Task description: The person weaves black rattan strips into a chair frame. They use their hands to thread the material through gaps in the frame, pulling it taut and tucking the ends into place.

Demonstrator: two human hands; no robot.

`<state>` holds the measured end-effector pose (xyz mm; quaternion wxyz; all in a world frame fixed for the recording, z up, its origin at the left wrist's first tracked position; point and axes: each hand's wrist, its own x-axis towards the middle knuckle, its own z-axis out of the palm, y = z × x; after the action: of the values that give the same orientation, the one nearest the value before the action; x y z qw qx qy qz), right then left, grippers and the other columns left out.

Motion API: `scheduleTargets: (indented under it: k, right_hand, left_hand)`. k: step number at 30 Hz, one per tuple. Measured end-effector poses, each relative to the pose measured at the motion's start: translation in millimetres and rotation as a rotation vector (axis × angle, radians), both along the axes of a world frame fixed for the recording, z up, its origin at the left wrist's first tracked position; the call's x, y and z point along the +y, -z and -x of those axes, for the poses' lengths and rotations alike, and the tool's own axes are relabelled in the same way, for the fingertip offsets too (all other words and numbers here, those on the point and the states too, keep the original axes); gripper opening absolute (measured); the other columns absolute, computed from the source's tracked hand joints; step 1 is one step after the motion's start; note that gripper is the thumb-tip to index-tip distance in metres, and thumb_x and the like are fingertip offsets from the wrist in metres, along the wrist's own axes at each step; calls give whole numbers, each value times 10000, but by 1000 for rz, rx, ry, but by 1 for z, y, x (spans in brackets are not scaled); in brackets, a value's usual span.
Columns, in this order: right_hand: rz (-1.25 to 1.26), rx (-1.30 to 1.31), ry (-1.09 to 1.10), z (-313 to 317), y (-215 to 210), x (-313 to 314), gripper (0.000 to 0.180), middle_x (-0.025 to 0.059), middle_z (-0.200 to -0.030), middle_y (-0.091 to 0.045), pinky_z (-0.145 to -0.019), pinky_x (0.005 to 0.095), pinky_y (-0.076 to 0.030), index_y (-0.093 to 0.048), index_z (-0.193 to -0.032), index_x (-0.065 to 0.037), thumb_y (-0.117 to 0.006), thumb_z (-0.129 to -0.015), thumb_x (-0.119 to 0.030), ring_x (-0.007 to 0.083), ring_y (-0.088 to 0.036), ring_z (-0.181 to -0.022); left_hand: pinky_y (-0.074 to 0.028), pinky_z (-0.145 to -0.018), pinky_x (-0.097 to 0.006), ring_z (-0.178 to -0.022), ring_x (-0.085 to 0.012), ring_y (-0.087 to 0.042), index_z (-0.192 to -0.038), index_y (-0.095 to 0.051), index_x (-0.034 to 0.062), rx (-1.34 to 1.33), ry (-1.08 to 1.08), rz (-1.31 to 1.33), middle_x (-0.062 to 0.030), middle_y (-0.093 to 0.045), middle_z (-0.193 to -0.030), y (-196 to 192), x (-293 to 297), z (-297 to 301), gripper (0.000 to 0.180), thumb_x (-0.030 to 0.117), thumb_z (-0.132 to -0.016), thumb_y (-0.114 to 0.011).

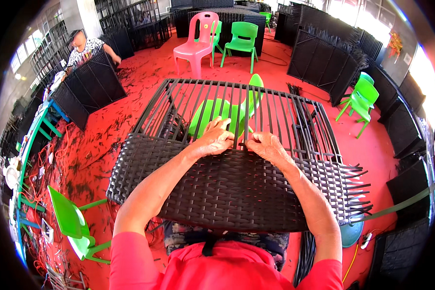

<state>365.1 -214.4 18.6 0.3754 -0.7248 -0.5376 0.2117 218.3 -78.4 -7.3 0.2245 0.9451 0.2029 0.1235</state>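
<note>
Near the middle of the black panel (237, 191), well inside its side edges, a strip (241, 144) seems pinched by the right grip (265, 146); whether anything is pinched by the left grip (214, 138) cannot be made out. With uneven pulling, weave could be loosened. The panel's support is hidden.

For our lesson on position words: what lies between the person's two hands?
In the head view, dark unwoven strips lie between the left hand and the right hand, by the edge of the weave.
</note>
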Motion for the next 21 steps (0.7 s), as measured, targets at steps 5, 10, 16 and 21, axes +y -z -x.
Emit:
scheduleTargets:
  k: [5, 10, 16, 21]
  right_hand:
    - [88, 53, -9, 4, -7, 2, 289, 101, -593, -579, -555, 295, -428, -616, -728, 14, -588, -744, -274, 135, -552, -574]
    - [96, -50, -3, 8, -5, 7, 272, 105, -633, -602, -574, 304, -438, -632, -794, -13, -580, -768, -279, 163, -583, -601]
    - [-32, -189, -80, 15, -21, 18, 243, 126, -632, -584, -550, 305, -434, -615, -928, -52, -558, -793, -246, 161, -581, -593]
    - [105, 214, -281, 29, -20, 34, 293, 44, -601, -531, -477, 261, -391, -605, -879, -1, -526, -833, -279, 110, -472, -490]
  left_hand:
    - [-170, -1043, -410, -1285, -324, -186, -981, -659, 124, -27, 55, 276, -140, -238, -1399, -8, 8, 5, 269, 251, -748, -624]
    - [-270, -972, -343, -1184, -261, -351, -790, -682, 51, -256, 17, 417, -204, -454, -1219, -2, 9, 8, 190, 214, -694, -675]
    - [-332, -897, -308, -1068, -212, -463, -736, -650, 32, -254, -100, 469, -162, -486, -1181, -30, 2, 25, 162, 184, -684, -670]
    - [-382, -809, -277, -967, -110, -479, -733, -618, 20, -468, -147, 723, -107, -467, -1189, -30, 26, 60, 104, 121, -756, -630]
